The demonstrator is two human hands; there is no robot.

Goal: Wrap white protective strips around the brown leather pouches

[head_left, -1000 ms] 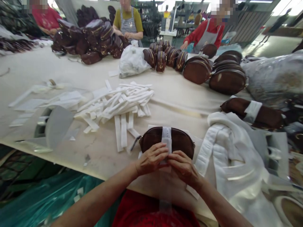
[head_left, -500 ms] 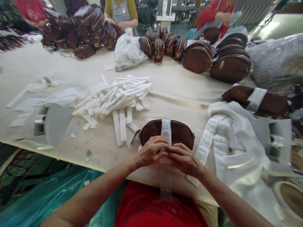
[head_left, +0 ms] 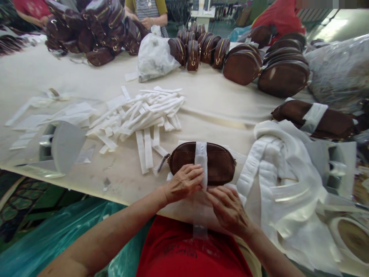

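Note:
A small dark brown leather bag [head_left: 220, 163] lies in front of me with a zipper pull at its left end. Around its middle runs a white wrapping strip [head_left: 201, 157]. My left hand [head_left: 184, 182] grips the bag's lower front edge, its fingers pressed together across the leather and onto the strip. At the strip's lower end, just below the bag, my right hand [head_left: 229, 209] is closed with bent fingers, its fingertips at the strip. The underside of the bag and the thumbs are mostly hidden.
Loose white strips [head_left: 147, 111] are heaped beyond the bag. Tape dispensers stand at left [head_left: 49, 148] and right [head_left: 334, 167]. White padding [head_left: 273, 169] lies at right, near a wrapped bag [head_left: 325, 119]. Brown bags [head_left: 242, 65] line the far side, where people stand.
My right hand has moved down and slightly right, off the bag's front. My left hand stays on the bag, and more of the white strip shows between the hands.

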